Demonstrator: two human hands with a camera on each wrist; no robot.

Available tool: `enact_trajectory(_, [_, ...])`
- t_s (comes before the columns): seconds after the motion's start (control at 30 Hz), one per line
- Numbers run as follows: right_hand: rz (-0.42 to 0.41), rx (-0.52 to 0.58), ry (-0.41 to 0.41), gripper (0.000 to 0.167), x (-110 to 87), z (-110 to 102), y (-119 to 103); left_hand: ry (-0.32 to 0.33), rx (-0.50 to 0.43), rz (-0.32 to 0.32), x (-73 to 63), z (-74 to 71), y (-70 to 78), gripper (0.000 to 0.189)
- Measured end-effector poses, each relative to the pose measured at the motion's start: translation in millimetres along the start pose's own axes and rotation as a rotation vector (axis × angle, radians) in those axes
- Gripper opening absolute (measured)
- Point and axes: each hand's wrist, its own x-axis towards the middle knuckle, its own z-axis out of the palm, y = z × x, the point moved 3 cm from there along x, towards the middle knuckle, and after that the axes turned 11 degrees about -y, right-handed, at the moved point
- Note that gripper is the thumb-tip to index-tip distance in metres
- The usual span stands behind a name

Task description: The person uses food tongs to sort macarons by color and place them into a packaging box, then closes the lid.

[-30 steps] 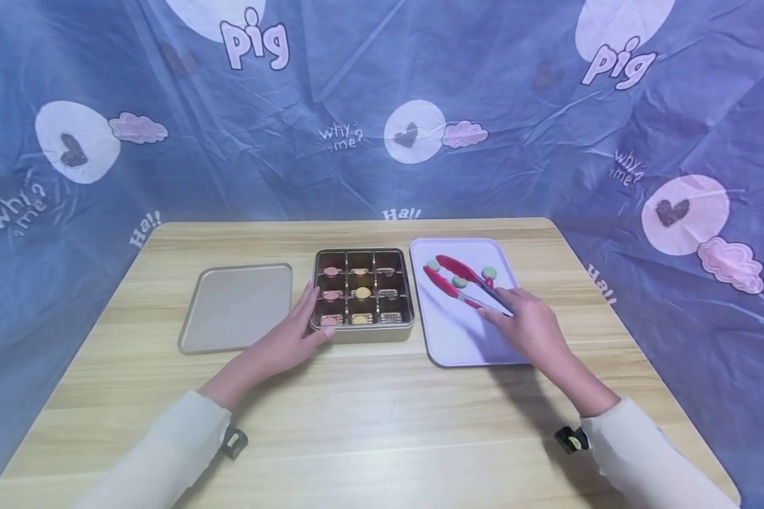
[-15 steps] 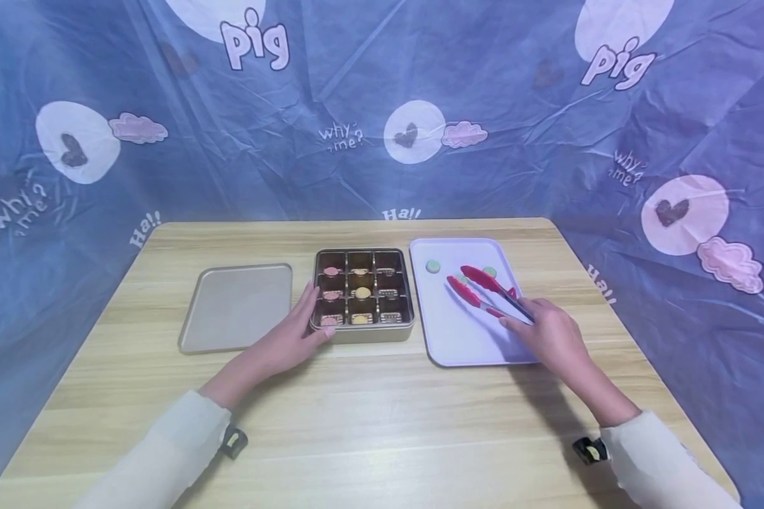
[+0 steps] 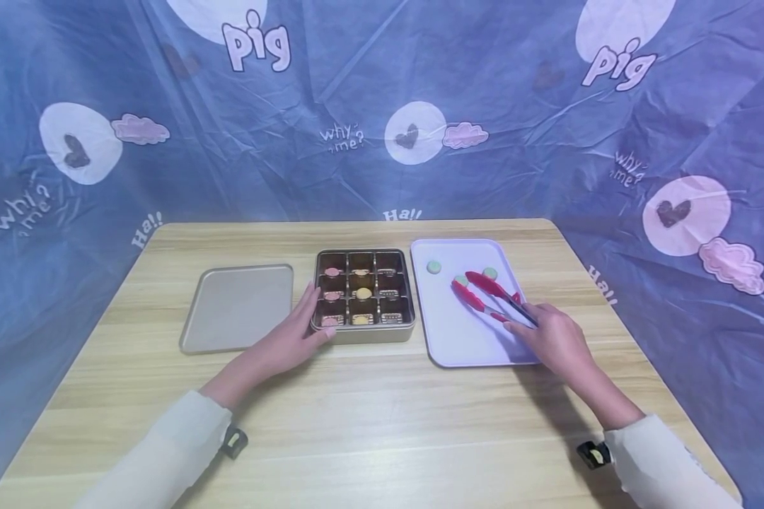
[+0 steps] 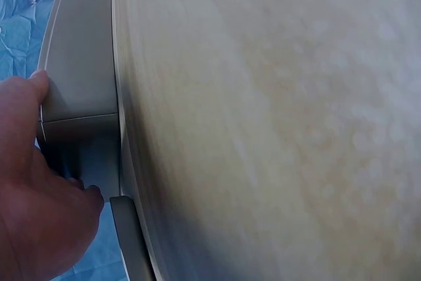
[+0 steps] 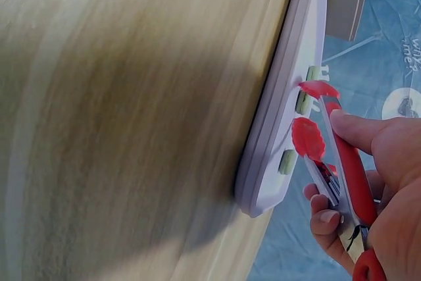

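Red tongs sit over the lavender tray at right, gripped by the right hand, their tips parted, probably to straddle the middle green macaron; we cannot tell whether they touch it. We judge that the left hand, fingers extended along the left wall of the divided box and thumb at its near corner, steadies it. Only a narrow strip parts box and tray; we find more room near us, while the box's raised rim asks for height.
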Motion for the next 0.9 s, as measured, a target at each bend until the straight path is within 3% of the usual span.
enact_trajectory(0.9, [-0.047, 0.044, 0.041, 0.051, -4.5, 3.3, -0.2, -0.003, -0.004, -0.002, -0.6, 0.0, 2.5, 0.094])
